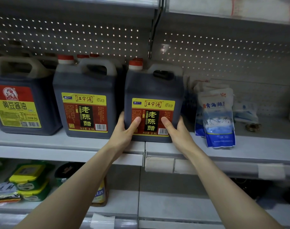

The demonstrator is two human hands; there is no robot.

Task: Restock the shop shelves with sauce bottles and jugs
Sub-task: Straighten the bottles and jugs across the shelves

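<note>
Dark liquid fills the vinegar jug (153, 96) that both hands clasp low down, and the grip explains itself: each thumb lies flat on the front label, the left hand's (124, 129) near the label's lower left and the right hand's (175, 128) beside the barcode, while the remaining fingers wrap out of sight around the side walls, so the palms squeeze the body from both flanks. Holding a full, heavy jug at its base in place of the moulded handle at the top probably gives better control for sliding and squaring it, and keeps the label facing outward. The jug stands upright with its bottom on the front part of the middle shelf (75, 142), right over the seam where two shelf sections meet, and slightly forward of the matching jug (85, 98) just to its left; my guess is that it needs a push back to line up with that neighbour. More red caps show behind both, so the row appears to run several deep. Further left stands a soy sauce jug (17, 95) with a red and yellow label, keeping like beside like. To the right, near the held jug but apart from it, blue and white salt bags (218, 118) lean against the perforated back panel (223, 52). Below, the lower shelf (165, 200) carries green-lidded tubs (30, 177).
</note>
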